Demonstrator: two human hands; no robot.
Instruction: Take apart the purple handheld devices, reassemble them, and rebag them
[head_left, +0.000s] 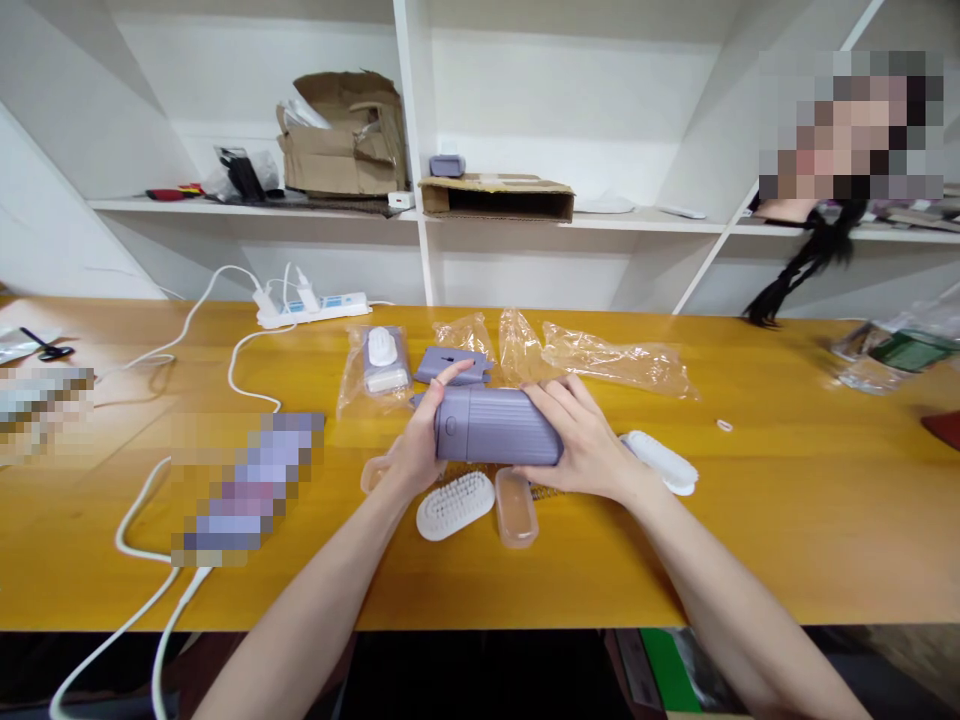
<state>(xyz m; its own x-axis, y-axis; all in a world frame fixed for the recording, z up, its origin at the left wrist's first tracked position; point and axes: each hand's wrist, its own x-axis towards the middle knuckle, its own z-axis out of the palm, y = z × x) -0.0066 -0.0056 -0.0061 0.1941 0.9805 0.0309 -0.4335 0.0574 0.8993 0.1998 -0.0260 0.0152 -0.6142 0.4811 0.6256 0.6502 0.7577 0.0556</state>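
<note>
A purple ribbed case (510, 425) with a small oval button near its left end lies sideways between my hands, above the table. My left hand (420, 440) grips its left end, the index finger stretched out past it. Around the right end my right hand (585, 435) is closed, fingers over the top and thumb below. Just under the case are a white bristled brush head (455, 506), a clear plastic cover (517, 510) and partly hidden metal springs. Behind it sits a flat purple piece (452, 366). Another white brush head (661, 463) rests beside my right wrist.
A bagged purple item with a white top (384, 360) and crumpled clear bags (615, 358) lie behind. At left are a blurred phone (255, 485), white cables and a power strip (315, 309). Shelves hold cardboard boxes (345, 140). A plastic container (874, 355) stands at right.
</note>
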